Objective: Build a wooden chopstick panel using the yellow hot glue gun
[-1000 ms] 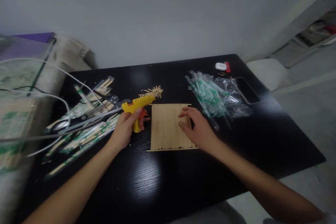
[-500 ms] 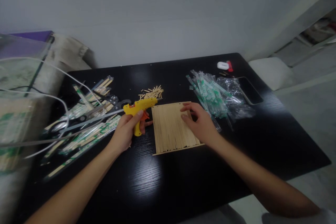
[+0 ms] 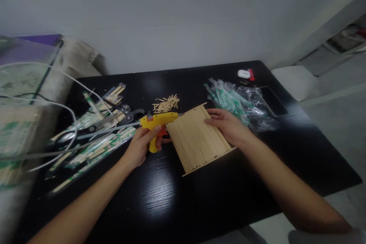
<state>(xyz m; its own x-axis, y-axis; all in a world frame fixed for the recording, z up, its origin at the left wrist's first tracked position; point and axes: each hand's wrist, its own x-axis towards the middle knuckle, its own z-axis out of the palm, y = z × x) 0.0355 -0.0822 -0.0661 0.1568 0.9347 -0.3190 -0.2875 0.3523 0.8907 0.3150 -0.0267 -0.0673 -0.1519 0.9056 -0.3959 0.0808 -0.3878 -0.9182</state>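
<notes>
A flat square mat of wooden sticks (image 3: 197,141) lies on the black table (image 3: 183,206), turned at an angle. My right hand (image 3: 228,126) rests on its far right part, fingers spread flat on the sticks. My left hand (image 3: 142,145) grips the handle of a yellow glue gun (image 3: 158,121) with an orange trigger. Its nozzle points right and reaches the mat's upper left corner.
Wrapped chopsticks, scissors (image 3: 114,122) and white cables (image 3: 48,99) clutter the table's left side. Small cut wood bits (image 3: 166,103) lie behind the mat. Empty plastic wrappers (image 3: 237,103), a dark phone (image 3: 273,101) and a white and red item (image 3: 245,73) sit at the right.
My right hand has turned the stick mat counter-clockwise, so it now lies slanted. The glue gun has shifted slightly right toward the mat's corner.
</notes>
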